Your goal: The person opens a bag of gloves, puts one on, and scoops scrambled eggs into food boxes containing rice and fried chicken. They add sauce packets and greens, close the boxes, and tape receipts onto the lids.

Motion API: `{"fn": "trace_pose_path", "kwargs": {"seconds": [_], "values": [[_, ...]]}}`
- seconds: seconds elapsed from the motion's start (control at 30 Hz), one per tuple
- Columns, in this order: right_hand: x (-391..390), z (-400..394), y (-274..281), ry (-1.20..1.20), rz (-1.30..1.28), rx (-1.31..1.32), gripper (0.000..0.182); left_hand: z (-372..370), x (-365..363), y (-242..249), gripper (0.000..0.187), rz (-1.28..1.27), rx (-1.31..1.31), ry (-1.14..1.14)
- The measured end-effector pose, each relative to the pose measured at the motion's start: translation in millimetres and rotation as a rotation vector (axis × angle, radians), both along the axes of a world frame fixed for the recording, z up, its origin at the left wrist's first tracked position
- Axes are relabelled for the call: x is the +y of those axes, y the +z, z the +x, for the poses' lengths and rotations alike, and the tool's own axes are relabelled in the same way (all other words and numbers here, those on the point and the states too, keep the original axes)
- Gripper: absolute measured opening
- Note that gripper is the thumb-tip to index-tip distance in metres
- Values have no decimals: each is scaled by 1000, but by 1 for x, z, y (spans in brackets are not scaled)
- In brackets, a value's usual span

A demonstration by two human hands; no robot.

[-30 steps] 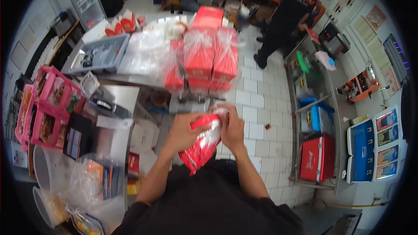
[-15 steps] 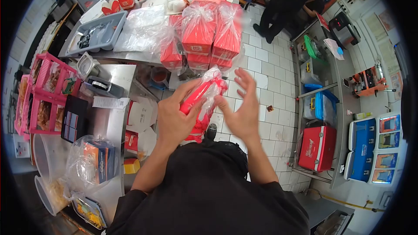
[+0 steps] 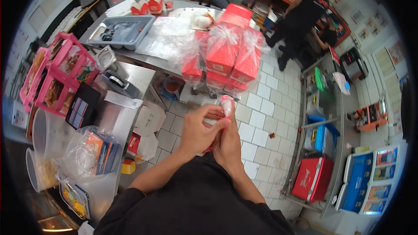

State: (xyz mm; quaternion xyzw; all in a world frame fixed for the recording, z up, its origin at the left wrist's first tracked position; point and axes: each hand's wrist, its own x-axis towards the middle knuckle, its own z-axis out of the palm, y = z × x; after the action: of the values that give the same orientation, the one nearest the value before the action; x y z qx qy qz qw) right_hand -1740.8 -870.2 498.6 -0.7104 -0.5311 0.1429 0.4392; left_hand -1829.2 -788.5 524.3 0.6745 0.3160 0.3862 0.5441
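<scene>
Just in front of my body, both hands are wrapped around a bundle of red and clear crumpled plastic (image 3: 227, 103). Its top end sticks up above my fingers, and a little red shows below them; most of it is hidden. My left hand (image 3: 197, 131) is closed on its left side, fingers curled and thumb tip near the other hand. My right hand (image 3: 227, 143) grips it from the right. Beyond the hands, red boxes in clear plastic bags (image 3: 224, 54) stand stacked at the corner of the metal table (image 3: 161, 64).
A grey tray of black utensils (image 3: 122, 32) and flat plastic bags (image 3: 163, 37) lie on the table. Left are pink baskets (image 3: 65, 72), a tape dispenser (image 3: 119, 85) and a tablet (image 3: 82, 104). A red cooler (image 3: 311, 179) sits on the right shelf. A person in black (image 3: 300, 17) stands at the back.
The bundle has turned more upright and is now largely covered. My right hand, spread beside it before, has closed around it, and my left hand has shifted right. The view has tilted.
</scene>
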Motion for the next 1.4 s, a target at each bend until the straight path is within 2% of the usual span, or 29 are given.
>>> {"fn": "trace_pose_path", "kwargs": {"seconds": [0.07,0.1,0.13,0.17,0.2,0.23,0.27,0.33,0.4,0.47,0.5,0.53,0.6,0.63,0.67,0.7,0.73,0.8,0.87,0.93,0.97,1.0,1.07,1.13,1.17,1.2,1.27,1.33,1.4], "values": [[6,-1,-5,2,-27,27,64,4,1,-9,15,-16,-48,93],[9,-1,-11,3,-67,247,69,2,5,-16,14,-50,-76,71],[11,4,-10,21,-122,201,65,-2,10,-21,13,-85,-106,63],[14,5,-10,59,-126,178,57,-6,18,-22,12,-193,-146,9],[19,-1,12,53,-157,338,41,-13,28,-23,11,-300,-200,-27],[21,5,22,137,-273,313,42,-21,36,-28,10,-412,-253,-48],[26,6,20,227,-184,291,45,-33,39,-32,10,-418,-281,68],[39,6,12,371,-208,298,45,-55,41,-41,10,-390,-363,-12],[61,4,11,546,-254,287,42,-85,33,-43,10,-409,-311,63],[77,-13,10,682,-292,279,40,-110,19,-53,13,-191,-261,403],[85,-26,12,780,-311,186,40,-124,13,-52,9,-27,-146,477],[95,-39,15,872,-325,90,39,-140,9,-57,9,-31,-149,494],[116,-57,26,891,-401,28,38,-171,4,-67,8,14,-14,877],[129,-66,29,944,-407,164,38,-190,5,-67,8,19,-20,889],[140,-75,30,988,-414,304,37,-210,6,-67,6,185,190,949],[150,-84,25,1023,-429,263,38,-226,8,-65,9,347,398,994],[159,-95,23,1018,-428,258,38,-241,12,-64,9,349,392,992],[176,-118,20,1028,-444,175,38,-263,15,-58,18,-398,-741,856],[186,-142,14,969,-414,277,38,-268,23,-44,24,-414,-796,953],[192,-160,17,1048,-462,386,41,-258,28,-48,25,131,144,989],[198,-166,25,1090,-502,379,44,-260,33,-55,23,278,198,1087],[210,-169,22,1087,-501,375,44,-266,37,-53,23,279,193,1085],[240,-172,8,1296,-628,496,48,-277,38,-46,23,445,186,1172],[278,-226,2,1308,-745,1348,54,-289,33,-24,23,409,179,1202],[316,-260,-33,1224,-254,522,55,-293,30,-17,21,406,213,1181],[345,-289,-52,1174,-87,7,52,-294,25,-10,19,396,249,1158],[382,-348,-111,870,266,-575,53,-292,22,-1,23,365,321,1158],[409,-376,-157,879,318,-584,53,-293,22,4,18,387,427,1212],[409,-385,-168,888,365,-588,53,-296,25,7,14,368,406,1271]]}}
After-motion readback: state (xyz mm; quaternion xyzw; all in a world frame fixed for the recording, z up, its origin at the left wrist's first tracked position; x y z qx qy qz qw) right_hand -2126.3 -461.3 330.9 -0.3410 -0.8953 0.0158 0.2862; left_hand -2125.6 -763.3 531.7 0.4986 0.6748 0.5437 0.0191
